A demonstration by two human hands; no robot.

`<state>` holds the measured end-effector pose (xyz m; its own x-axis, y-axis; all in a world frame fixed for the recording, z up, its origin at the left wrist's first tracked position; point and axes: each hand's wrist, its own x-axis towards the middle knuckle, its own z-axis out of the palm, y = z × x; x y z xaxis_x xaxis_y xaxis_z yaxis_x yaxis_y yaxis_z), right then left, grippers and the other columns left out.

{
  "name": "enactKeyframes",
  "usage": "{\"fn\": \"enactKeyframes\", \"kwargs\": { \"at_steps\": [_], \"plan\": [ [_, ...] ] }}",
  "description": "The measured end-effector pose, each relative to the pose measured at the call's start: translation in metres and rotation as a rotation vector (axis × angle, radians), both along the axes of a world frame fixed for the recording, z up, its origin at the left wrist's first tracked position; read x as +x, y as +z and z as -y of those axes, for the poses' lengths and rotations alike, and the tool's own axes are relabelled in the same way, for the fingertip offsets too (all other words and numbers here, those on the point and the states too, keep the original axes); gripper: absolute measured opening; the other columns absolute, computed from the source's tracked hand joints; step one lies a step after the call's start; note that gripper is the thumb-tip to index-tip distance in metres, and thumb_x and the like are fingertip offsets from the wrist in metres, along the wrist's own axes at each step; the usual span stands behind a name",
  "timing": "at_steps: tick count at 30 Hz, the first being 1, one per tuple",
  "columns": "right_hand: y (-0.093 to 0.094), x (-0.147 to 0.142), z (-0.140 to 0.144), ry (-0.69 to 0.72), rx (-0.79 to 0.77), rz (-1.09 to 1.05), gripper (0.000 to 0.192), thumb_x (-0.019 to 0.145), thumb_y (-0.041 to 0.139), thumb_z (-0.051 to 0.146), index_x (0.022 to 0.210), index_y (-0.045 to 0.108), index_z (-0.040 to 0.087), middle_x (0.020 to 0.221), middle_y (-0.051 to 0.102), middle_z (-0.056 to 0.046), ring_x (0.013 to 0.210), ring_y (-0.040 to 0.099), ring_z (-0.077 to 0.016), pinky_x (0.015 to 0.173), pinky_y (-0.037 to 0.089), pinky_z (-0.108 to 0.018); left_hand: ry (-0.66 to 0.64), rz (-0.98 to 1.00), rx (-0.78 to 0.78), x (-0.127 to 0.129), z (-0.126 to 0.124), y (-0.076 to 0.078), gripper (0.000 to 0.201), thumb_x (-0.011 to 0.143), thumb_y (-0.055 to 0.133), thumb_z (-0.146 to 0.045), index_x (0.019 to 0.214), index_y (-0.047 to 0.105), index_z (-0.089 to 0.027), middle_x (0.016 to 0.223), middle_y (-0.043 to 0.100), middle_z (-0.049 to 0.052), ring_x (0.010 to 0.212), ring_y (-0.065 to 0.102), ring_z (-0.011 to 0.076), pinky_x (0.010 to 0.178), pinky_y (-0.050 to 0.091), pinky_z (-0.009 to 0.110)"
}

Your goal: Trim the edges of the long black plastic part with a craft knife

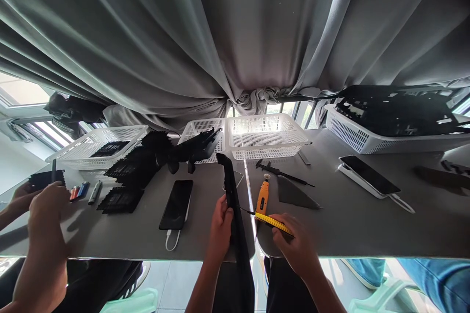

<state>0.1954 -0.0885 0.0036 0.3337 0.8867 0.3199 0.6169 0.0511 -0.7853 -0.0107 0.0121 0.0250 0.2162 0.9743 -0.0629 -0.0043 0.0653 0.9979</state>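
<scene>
My left hand (221, 222) is wrapped round a long black plastic strip (235, 220). The strip stands lengthwise over the table's near edge, and its upper end is bent to the left. In my right hand (295, 244) is a slim yellow-handled tool (274, 223) with a thin, pointed metal tip. That tip reaches left to the strip's right side; whether it touches, I cannot tell. Just beyond the yellow handle lies an orange rotary tool (262, 197) with a small round disc at its end.
Black calipers (284, 173) and a dark triangular sheet (296, 193) lie to the right. Phones (176, 204) (370, 175) flank me. White baskets (268, 144) line the back; a heaped one (363, 139) stands right. Black parts (128, 168) lie left, near a co-worker's hands (46, 200).
</scene>
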Motion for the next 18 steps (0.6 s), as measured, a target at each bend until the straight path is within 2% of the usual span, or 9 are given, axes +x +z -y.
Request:
{"fn": "enactKeyframes", "kwargs": {
  "at_steps": [7, 12, 16, 18],
  "plan": [
    [0.002, 0.001, -0.001, 0.007, -0.001, 0.007, 0.029, 0.095, 0.059, 0.038, 0.109, 0.082, 0.027, 0.102, 0.082, -0.007, 0.089, 0.075, -0.0276, 0.078, 0.062, -0.040, -0.028, 0.024, 0.004, 0.001, 0.000, -0.001, 0.046, 0.104, 0.059, -0.043, 0.147, 0.060, -0.027, 0.137, 0.076, 0.010, 0.127, 0.071, 0.0303, 0.101, 0.060, 0.042],
    [0.000, 0.002, 0.002, -0.008, 0.016, 0.020, 0.026, 0.092, 0.059, 0.035, 0.104, 0.080, 0.026, 0.100, 0.082, -0.006, 0.089, 0.074, -0.0278, 0.079, 0.060, -0.040, -0.002, 0.038, 0.001, 0.001, -0.001, 0.001, 0.050, 0.101, 0.063, -0.048, 0.145, 0.063, -0.026, 0.136, 0.076, 0.010, 0.127, 0.071, 0.0306, 0.101, 0.060, 0.041],
    [0.001, 0.001, 0.001, -0.014, 0.010, 0.030, 0.027, 0.093, 0.060, 0.035, 0.106, 0.081, 0.026, 0.100, 0.082, -0.006, 0.089, 0.074, -0.0274, 0.078, 0.060, -0.039, -0.036, 0.077, -0.107, -0.003, 0.001, 0.010, 0.062, 0.095, 0.070, -0.053, 0.150, 0.062, -0.025, 0.133, 0.078, 0.012, 0.115, 0.076, 0.0328, 0.091, 0.062, 0.042],
    [0.001, 0.001, -0.001, -0.029, 0.015, 0.027, 0.028, 0.093, 0.059, 0.037, 0.107, 0.081, 0.027, 0.102, 0.082, -0.006, 0.092, 0.075, -0.0281, 0.080, 0.061, -0.041, -0.061, 0.107, -0.142, -0.005, 0.002, 0.013, 0.063, 0.093, 0.071, -0.048, 0.152, 0.062, -0.026, 0.139, 0.076, 0.012, 0.119, 0.075, 0.0334, 0.094, 0.061, 0.043]
  ]
}}
